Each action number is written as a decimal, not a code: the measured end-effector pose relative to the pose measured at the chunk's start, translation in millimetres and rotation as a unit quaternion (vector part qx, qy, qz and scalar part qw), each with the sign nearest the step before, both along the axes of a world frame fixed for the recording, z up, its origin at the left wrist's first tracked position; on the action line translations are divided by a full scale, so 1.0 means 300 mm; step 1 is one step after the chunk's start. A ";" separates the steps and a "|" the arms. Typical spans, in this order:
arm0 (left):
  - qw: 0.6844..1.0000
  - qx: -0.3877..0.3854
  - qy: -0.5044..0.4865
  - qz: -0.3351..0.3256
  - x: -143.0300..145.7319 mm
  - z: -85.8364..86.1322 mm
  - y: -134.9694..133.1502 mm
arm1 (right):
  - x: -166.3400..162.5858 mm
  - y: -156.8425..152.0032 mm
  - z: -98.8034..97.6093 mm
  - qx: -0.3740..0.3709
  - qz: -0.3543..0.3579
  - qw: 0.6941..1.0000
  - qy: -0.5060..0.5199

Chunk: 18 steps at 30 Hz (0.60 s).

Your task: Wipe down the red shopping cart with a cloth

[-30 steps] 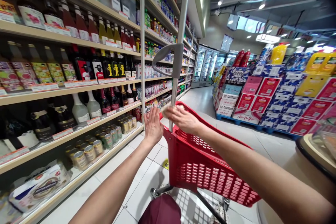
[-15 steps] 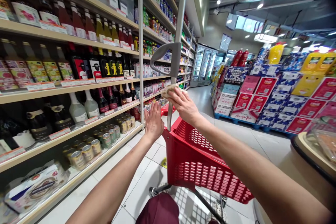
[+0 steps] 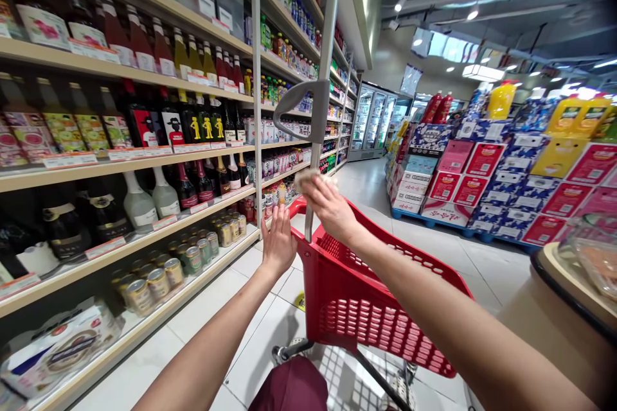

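My right hand (image 3: 332, 209) presses a pale cloth (image 3: 308, 181) round the metal pole (image 3: 314, 157) of a red shopping cart (image 3: 366, 276), below the grey handle (image 3: 318, 110). Fingers of that hand are bent over the cloth, and its far side is hidden behind them. Beside the cart's red corner is my left hand (image 3: 279, 241), fingers stretched upward and nothing visible in it; whether it touches the rim I cannot tell.
Shelves (image 3: 130, 157) of bottles and cans run along the left. Stacked drink boxes (image 3: 446, 186) stand on a blue pallet at the right. A rounded beige counter (image 3: 544, 308) is close on my right. Glass-door fridges (image 3: 373, 119) line the back.
My right hand and the cloth have slid a little down the pole. My left hand has dropped slightly, and the view has shifted a little.
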<state>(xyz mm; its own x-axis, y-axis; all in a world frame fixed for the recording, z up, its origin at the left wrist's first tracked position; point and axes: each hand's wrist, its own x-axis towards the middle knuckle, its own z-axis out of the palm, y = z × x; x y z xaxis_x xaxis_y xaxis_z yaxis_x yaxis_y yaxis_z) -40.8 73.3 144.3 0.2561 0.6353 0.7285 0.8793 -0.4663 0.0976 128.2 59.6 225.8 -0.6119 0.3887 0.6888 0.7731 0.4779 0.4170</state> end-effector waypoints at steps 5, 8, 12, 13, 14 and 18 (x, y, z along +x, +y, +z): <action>1.000 -0.014 -0.016 0.017 -0.019 -0.024 -0.011 | -0.011 -0.046 -0.332 -0.076 0.038 0.996 0.022; 1.000 0.021 -0.002 -0.008 0.016 -0.032 -0.037 | -0.021 -0.084 -0.477 -0.081 0.014 0.982 0.171; 0.994 0.056 0.057 -0.069 0.085 -0.076 -0.089 | 0.076 -0.175 -0.594 -0.091 -0.038 0.952 0.289; 0.993 0.056 0.072 -0.078 0.099 -0.093 -0.101 | 0.116 -0.202 -0.618 -0.092 -0.054 0.947 0.302; 0.991 0.054 0.087 -0.086 0.113 -0.111 -0.111 | 0.153 -0.227 -0.638 -0.090 -0.071 0.942 0.316; 0.982 0.030 0.148 -0.114 0.181 -0.182 -0.134 | 0.180 -0.267 -0.673 -0.092 -0.124 0.915 0.372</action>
